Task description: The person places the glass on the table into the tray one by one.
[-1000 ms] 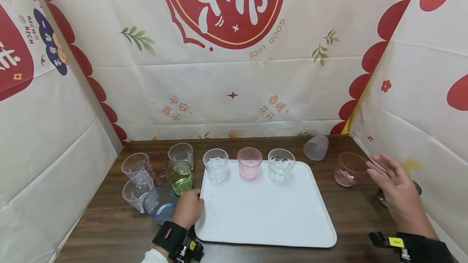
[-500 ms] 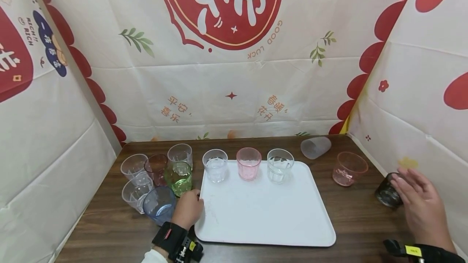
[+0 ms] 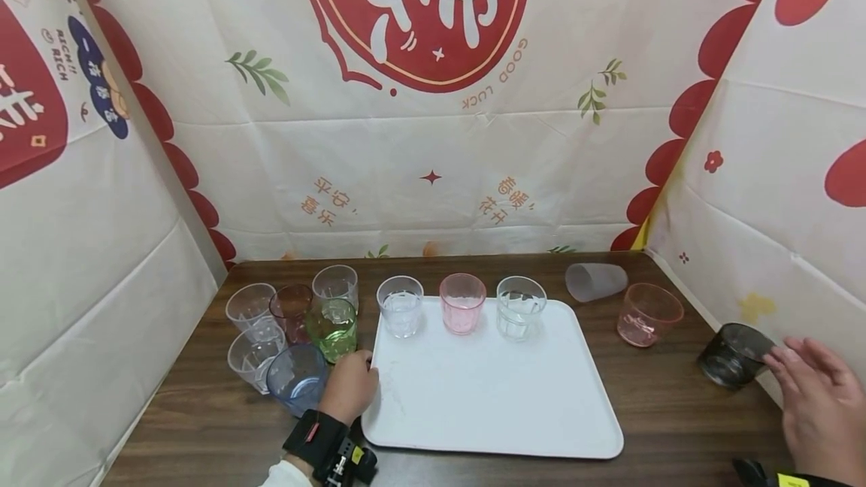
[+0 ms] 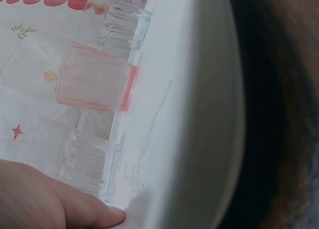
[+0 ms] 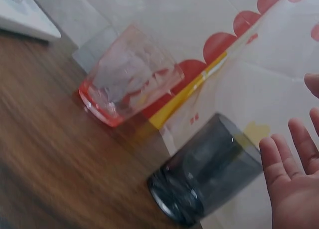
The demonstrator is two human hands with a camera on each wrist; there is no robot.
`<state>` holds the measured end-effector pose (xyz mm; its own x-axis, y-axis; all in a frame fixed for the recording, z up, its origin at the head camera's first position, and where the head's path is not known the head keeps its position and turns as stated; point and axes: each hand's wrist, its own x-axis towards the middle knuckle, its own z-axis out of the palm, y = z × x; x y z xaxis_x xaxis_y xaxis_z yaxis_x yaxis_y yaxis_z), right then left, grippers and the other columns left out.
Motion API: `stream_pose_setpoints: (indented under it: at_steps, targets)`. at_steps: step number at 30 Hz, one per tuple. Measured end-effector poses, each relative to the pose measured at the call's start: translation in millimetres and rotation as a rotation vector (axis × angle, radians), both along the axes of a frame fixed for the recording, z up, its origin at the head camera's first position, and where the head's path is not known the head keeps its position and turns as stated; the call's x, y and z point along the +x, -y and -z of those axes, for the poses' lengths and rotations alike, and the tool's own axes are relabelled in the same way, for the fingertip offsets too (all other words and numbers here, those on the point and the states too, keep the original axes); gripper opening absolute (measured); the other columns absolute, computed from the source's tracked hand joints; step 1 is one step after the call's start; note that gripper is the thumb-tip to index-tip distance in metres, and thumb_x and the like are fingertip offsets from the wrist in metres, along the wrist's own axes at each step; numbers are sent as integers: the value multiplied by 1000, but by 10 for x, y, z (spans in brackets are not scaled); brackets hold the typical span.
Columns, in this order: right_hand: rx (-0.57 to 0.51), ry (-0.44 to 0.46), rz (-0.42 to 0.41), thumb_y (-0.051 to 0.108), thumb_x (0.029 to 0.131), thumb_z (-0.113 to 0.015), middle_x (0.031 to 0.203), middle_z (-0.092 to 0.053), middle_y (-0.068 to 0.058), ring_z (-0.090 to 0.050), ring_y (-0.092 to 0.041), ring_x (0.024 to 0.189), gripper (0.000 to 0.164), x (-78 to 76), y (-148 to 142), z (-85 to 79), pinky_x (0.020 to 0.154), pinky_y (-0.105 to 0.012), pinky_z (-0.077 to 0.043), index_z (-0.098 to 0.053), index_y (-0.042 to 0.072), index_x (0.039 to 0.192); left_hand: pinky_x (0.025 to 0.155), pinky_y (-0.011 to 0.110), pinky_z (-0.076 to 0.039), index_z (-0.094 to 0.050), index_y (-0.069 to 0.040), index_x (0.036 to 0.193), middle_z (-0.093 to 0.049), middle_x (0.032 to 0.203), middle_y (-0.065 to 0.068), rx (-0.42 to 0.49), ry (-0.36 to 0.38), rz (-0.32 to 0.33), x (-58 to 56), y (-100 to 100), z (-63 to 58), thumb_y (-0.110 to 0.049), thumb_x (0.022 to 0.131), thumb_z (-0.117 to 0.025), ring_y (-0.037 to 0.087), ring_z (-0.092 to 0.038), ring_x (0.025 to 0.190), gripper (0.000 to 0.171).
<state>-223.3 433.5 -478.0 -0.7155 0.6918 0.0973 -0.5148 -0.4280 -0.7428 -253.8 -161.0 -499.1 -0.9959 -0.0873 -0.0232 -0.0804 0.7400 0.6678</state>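
My left hand (image 3: 350, 385) grips the left rim of a white tray (image 3: 494, 404), its thumb (image 4: 92, 209) lying over the edge in the left wrist view. Along the tray's far side stand a clear glass (image 3: 400, 308), a pink glass (image 3: 462, 304) and another clear glass (image 3: 519, 308). At the far right my right hand (image 3: 822, 404) is held with loosely extended fingers beside a dark grey glass (image 3: 734, 358); a fingertip is close to its rim, and I cannot tell whether they touch. Behind that stands another pink glass (image 3: 646, 316).
Left of the tray cluster several glasses, among them a green one (image 3: 333, 333), a blue one (image 3: 296, 382) and a brownish one (image 3: 292, 313). A frosted cup (image 3: 595, 282) lies on its side at the back right. Printed cloth walls (image 3: 433, 141) enclose the table (image 3: 183, 412).
My right hand has moved right and toward me, from the pink glass past the dark grey glass. The frosted cup has rolled round on its side. My left hand stays put.
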Motion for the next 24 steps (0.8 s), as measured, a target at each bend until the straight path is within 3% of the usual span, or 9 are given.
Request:
stream_pose_setpoints:
  at_steps: [3, 7, 14, 17, 19, 21, 22, 24]
  targets:
    - [-1, 19, 31, -17, 89, -64, 120, -57, -4, -66, -12, 95, 45, 23, -53, 44, 75, -19, -57, -57, 6, 128, 71, 42, -56, -70, 7, 112, -72, 93, 14, -1, -6, 1, 1, 2, 4, -3, 93, -59, 24, -67, 83, 23]
    - [10, 6, -3, -18, 91, -59, 115, -59, -4, -65, -10, 96, 40, 52, -127, 127, 72, -21, -58, -58, 5, 124, 71, 42, -55, -70, 6, 111, -72, 92, 14, -1, -7, -1, -3, 7, 11, -3, 93, -59, 23, -66, 82, 23]
    - [36, -132, -203, -17, 96, -48, 110, -69, -5, -72, -12, 100, 32, 82, -250, 323, 74, -25, -59, -59, 3, 120, 71, 41, -55, -70, 5, 111, -72, 92, 13, -3, 0, -1, 5, 1, -2, -4, 94, -60, 23, -66, 82, 22]
    - [121, -49, -228, -10, 99, -50, 116, -64, 4, -68, -2, 104, 35, 64, -306, 369, 75, -18, -57, -57, 10, 126, 68, 40, -54, -70, 5, 108, -71, 89, 12, -1, -16, 7, 10, 3, -1, -3, 93, -60, 22, -65, 79, 19]
    - [204, 61, -223, -4, 101, -53, 123, -57, 11, -63, 8, 107, 46, 39, -345, 387, 76, -12, -53, -48, 16, 142, 67, 40, -54, -71, 5, 106, -71, 88, 12, 5, -18, 7, 7, 4, -1, -2, 93, -60, 21, -64, 78, 18]
    - [286, 171, -221, 2, 102, -53, 132, -46, 18, -54, 14, 116, 60, 12, -381, 414, 79, -6, -48, -30, 20, 155, 67, 40, -54, -71, 5, 106, -71, 88, 12, 8, -19, 7, 9, 7, -4, -2, 93, -60, 21, -64, 78, 18]
    - [325, 213, -226, 4, 103, -52, 143, -41, 14, -46, 14, 125, 67, -3, -393, 428, 82, -4, -45, -20, 20, 160, 67, 40, -54, -71, 5, 106, -71, 88, 12, 8, -19, 8, 7, 8, -6, -2, 93, -60, 21, -64, 78, 18]
    - [400, 292, -242, 11, 106, -50, 160, -25, 9, -27, 13, 139, 76, -31, -413, 459, 98, -6, -38, -1, 21, 163, 68, 40, -54, -71, 4, 107, -71, 90, 12, 10, -10, 2, 0, 9, -9, -3, 94, -59, 22, -65, 79, 19]
